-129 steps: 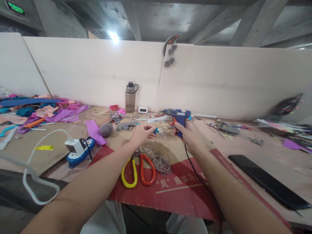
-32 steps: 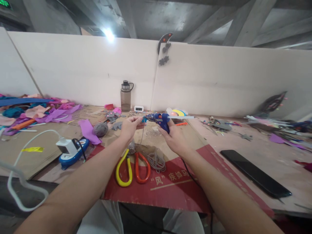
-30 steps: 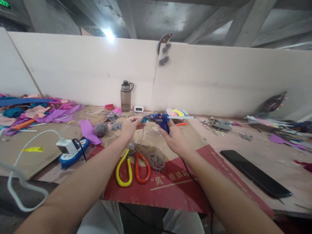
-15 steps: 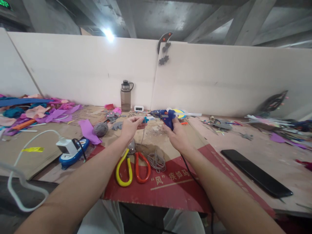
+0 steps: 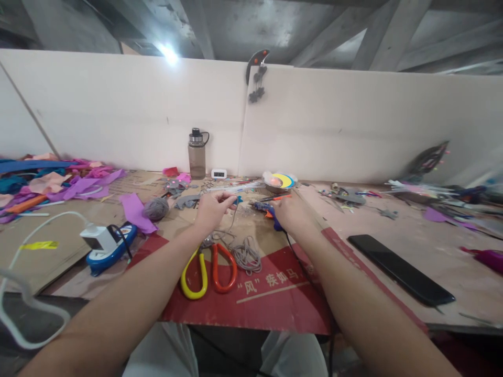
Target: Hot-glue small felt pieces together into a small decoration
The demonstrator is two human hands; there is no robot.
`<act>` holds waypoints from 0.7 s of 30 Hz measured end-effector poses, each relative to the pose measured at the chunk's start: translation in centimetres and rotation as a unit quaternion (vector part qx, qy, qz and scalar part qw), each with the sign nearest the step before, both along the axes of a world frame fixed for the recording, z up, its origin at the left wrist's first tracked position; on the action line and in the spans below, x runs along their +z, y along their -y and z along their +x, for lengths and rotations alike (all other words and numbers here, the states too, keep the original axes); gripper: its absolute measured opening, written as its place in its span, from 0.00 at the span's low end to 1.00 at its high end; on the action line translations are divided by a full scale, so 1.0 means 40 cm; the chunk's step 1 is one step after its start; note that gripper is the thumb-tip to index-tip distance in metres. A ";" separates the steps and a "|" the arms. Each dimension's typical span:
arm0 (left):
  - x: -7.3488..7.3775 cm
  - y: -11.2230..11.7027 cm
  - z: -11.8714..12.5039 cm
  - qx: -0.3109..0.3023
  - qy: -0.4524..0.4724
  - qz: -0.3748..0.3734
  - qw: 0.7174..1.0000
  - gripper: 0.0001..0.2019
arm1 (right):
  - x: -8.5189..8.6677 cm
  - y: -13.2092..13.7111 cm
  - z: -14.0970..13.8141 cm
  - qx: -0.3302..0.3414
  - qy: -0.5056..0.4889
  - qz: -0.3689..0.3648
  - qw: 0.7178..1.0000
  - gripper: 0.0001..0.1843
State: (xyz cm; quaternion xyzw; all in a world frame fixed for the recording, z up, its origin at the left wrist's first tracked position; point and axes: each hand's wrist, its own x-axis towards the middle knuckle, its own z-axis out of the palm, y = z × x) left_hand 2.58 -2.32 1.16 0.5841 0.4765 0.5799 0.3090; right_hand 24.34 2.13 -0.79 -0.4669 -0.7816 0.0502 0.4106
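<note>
pinching blue piece in left hand, likely light, best held by its edge; covering glue gun with right hand, can't tell if gripping.

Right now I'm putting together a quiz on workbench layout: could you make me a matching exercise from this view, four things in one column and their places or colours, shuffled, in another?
1. Glue gun
2. Small blue piece
3. Bottle
4. Looped handles

A. Yellow and red
B. Upright before the white panel
C. Partly covered by the right hand
D. At the left hand's fingertips

Pairs: 1-C, 2-D, 3-B, 4-A
</note>
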 end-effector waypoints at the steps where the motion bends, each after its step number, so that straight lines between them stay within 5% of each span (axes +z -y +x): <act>1: 0.002 0.005 0.003 0.009 -0.027 0.007 1.000 0.07 | 0.010 0.011 -0.014 -0.021 -0.021 0.000 1.000 0.12; 3: 0.003 0.012 0.006 0.027 -0.079 0.033 0.996 0.07 | 0.022 0.036 -0.059 -0.030 -0.089 -0.040 0.995 0.11; 5: -0.001 0.014 0.007 0.042 -0.123 0.068 0.989 0.07 | 0.024 0.060 -0.116 0.038 -0.203 -0.128 0.970 0.12; 10: -0.010 0.013 0.009 0.070 -0.167 0.118 0.976 0.08 | 0.018 0.107 -0.197 0.202 -0.441 -0.309 0.818 0.21; 12: -0.009 0.014 0.011 0.065 -0.145 0.113 0.981 0.08 | 0.021 0.117 -0.196 0.216 -0.457 -0.339 0.794 0.22; 15: -0.007 0.013 0.016 0.049 -0.095 0.083 0.991 0.09 | 0.023 0.118 -0.188 0.210 -0.439 -0.326 0.810 0.21; 21: -0.010 0.001 0.027 -0.027 0.116 -0.039 0.992 0.13 | 0.023 0.108 -0.179 0.134 -0.293 -0.159 0.933 0.11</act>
